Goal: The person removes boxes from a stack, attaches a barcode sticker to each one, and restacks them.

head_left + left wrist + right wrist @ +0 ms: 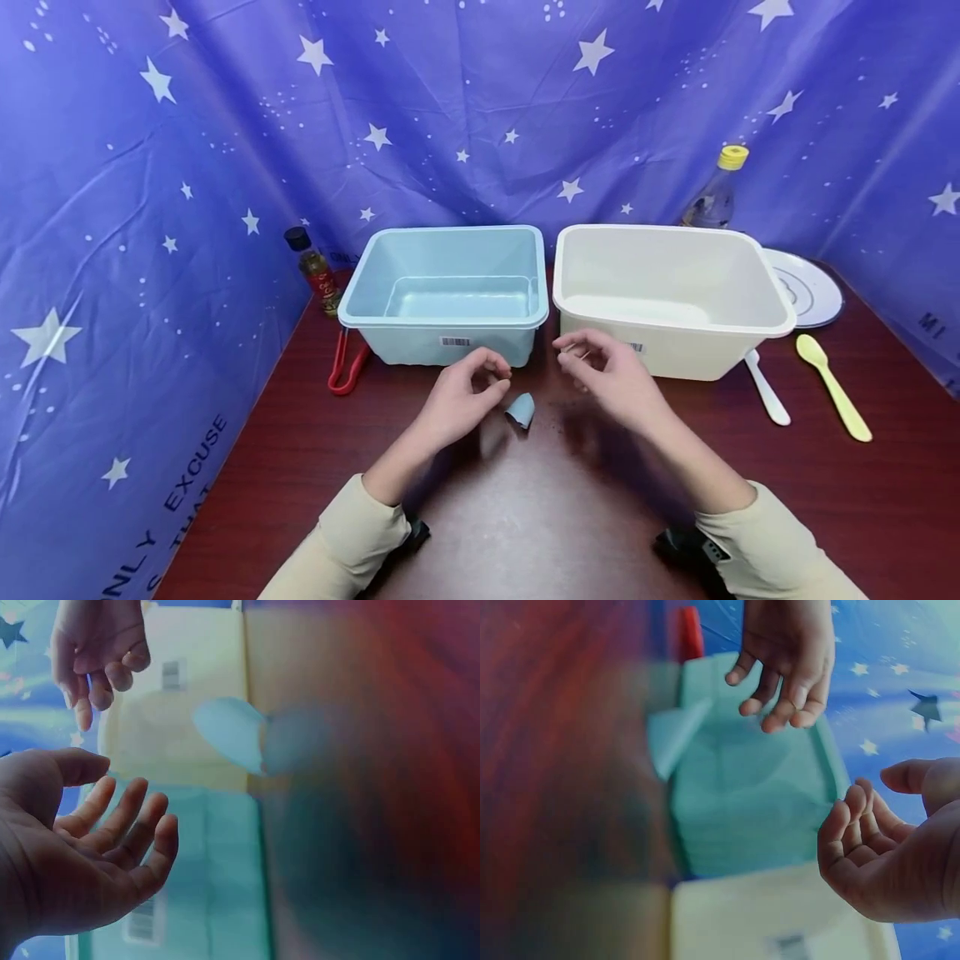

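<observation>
The blue cup (pixel 520 410) lies tipped near the table's (pixel 525 517) middle, between the empty, loosely curled left hand (pixel 461 404) and right hand (pixel 611 375). It's probably light, thin plastic; pinch its rim.

Two tubs stand on the counter (pixel 525 517): one light blue tub (pixel 448 293) and one white tub (pixel 670 293). There are two bottles, a small dark-capped bottle (pixel 313 268) and a yellow-capped bottle (pixel 716 192). Two spoons lie there, a white spoon (pixel 767 389) and a yellow spoon (pixel 832 385). One white plate (pixel 810 287), one red loop (pixel 345 367) and one small blue piece (pixel 521 410) complete the count.
</observation>
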Demonstrator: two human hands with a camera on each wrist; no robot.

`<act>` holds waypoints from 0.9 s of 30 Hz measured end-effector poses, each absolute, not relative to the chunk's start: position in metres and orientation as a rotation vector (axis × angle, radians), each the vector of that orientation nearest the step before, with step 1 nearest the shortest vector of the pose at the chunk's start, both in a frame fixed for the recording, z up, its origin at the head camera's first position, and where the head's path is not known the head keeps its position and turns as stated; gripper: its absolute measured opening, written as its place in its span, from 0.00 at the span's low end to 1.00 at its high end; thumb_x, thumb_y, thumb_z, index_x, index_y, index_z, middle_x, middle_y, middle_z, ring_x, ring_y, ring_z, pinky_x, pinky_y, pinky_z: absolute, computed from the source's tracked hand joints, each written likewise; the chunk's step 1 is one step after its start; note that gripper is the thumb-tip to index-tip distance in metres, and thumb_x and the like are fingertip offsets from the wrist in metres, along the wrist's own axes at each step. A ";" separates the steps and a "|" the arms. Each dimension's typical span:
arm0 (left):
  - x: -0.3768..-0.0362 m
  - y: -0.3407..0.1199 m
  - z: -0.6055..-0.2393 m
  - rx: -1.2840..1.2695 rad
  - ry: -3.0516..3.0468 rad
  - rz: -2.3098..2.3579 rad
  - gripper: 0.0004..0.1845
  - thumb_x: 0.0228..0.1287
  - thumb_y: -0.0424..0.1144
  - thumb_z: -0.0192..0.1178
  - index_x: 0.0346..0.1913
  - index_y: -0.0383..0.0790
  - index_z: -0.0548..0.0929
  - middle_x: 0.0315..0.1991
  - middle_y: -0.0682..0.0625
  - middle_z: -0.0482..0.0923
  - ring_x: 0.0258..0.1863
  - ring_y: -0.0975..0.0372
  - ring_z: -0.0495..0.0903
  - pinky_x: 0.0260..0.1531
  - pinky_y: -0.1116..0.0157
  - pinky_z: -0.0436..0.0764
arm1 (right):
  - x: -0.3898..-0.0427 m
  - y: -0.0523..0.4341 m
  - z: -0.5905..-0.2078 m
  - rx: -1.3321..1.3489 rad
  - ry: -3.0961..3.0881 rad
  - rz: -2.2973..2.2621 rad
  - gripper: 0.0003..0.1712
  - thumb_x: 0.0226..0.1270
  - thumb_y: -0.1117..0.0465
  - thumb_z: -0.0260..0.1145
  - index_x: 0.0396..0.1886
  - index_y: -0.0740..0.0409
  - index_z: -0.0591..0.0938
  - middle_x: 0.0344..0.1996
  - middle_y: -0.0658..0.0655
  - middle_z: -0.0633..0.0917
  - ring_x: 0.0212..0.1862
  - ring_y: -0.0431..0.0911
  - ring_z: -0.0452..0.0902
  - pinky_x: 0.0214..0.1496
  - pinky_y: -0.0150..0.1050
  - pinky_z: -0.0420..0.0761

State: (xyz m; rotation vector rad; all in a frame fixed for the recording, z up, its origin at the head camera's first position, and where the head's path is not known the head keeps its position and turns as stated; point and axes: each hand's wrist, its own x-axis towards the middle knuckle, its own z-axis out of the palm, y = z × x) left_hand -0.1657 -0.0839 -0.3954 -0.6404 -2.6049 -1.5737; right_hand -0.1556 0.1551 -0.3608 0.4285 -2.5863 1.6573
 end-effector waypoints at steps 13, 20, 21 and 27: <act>-0.165 -0.030 -0.354 -0.819 -2.434 -1.715 0.12 0.68 0.34 0.64 0.52 0.43 0.80 0.46 0.50 0.82 0.44 0.65 0.80 0.40 0.62 0.81 | -0.148 0.201 -0.317 0.421 -2.409 1.456 0.13 0.72 0.64 0.66 0.53 0.62 0.83 0.34 0.54 0.81 0.29 0.40 0.77 0.27 0.30 0.73; -0.169 -0.007 -0.339 -0.798 -2.274 -1.729 0.17 0.66 0.32 0.64 0.57 0.37 0.78 0.52 0.43 0.78 0.48 0.53 0.78 0.48 0.57 0.81 | -0.147 0.229 -0.305 0.285 -2.360 1.306 0.14 0.71 0.62 0.67 0.53 0.62 0.84 0.34 0.47 0.81 0.37 0.35 0.78 0.39 0.23 0.75; -0.170 -0.004 -0.338 -0.792 -2.254 -1.725 0.18 0.66 0.32 0.64 0.57 0.37 0.78 0.52 0.42 0.77 0.49 0.51 0.78 0.49 0.57 0.81 | -0.148 0.233 -0.304 0.263 -2.362 1.285 0.14 0.70 0.62 0.67 0.53 0.62 0.84 0.35 0.46 0.81 0.38 0.34 0.77 0.41 0.22 0.75; -0.178 0.007 -0.336 -0.746 -2.193 -1.748 0.19 0.64 0.31 0.65 0.57 0.37 0.78 0.54 0.37 0.76 0.52 0.46 0.76 0.53 0.56 0.80 | -0.149 0.254 -0.300 0.154 -2.368 1.239 0.17 0.70 0.59 0.67 0.55 0.61 0.83 0.36 0.44 0.80 0.42 0.33 0.75 0.43 0.23 0.72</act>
